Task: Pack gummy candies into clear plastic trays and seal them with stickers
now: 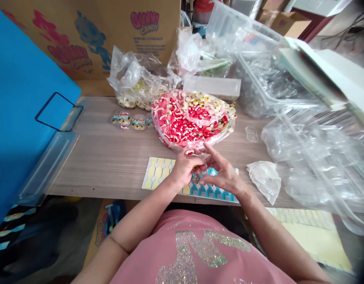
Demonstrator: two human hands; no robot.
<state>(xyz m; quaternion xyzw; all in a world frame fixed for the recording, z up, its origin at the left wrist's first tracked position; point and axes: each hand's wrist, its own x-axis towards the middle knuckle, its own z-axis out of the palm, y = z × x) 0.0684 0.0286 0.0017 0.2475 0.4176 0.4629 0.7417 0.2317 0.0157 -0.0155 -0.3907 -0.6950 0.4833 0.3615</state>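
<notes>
My left hand [183,167] and my right hand [225,173] meet just above a sticker sheet [158,171] near the front edge of the wooden table [111,154]. Together they pinch a small clear plastic container [200,167] with candy inside; a red and white gummy [189,152] sits at the left fingertips. Directly behind the hands lies an open plastic bag of red, white and yellow gummy candies [190,118]. Filled small candy packs [131,120] lie in a row to the left of that bag.
A blue board with a clear stand [22,102] fills the left. A Gummy Candy carton [111,35] stands at the back. Another candy bag [137,85] lies behind. Piles of clear plastic trays [312,157] crowd the right; an empty clear shell [252,134] and crumpled plastic [265,177] lie nearby.
</notes>
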